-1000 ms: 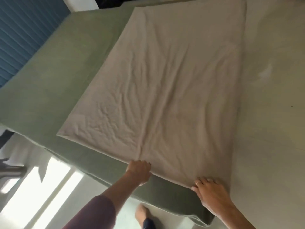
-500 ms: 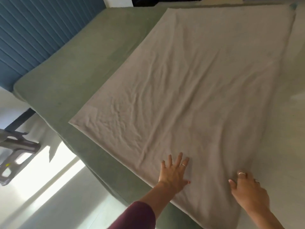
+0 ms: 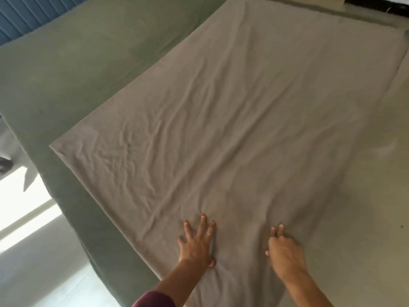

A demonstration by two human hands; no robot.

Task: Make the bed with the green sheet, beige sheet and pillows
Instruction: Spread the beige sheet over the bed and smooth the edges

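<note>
A wrinkled beige cotton sheet (image 3: 232,129) lies spread flat on a bed covered by a smooth green fitted sheet (image 3: 73,69), which shows along the left and right sides. The left hand (image 3: 197,244), fingers straight and splayed, presses palm-down on the beige sheet near its lower edge. The right hand (image 3: 285,253), blurred, rests just beside it with fingers extended flat on the fabric. A maroon sleeve (image 3: 155,300) covers the left forearm. No pillows appear in view.

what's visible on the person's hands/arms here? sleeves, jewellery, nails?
Left hand: thin ring on one finger, reddish painted nails, dark maroon sleeve starting far up the forearm. Right hand: forearm bare, no sleeve in view; blur hides any ring there.
</note>
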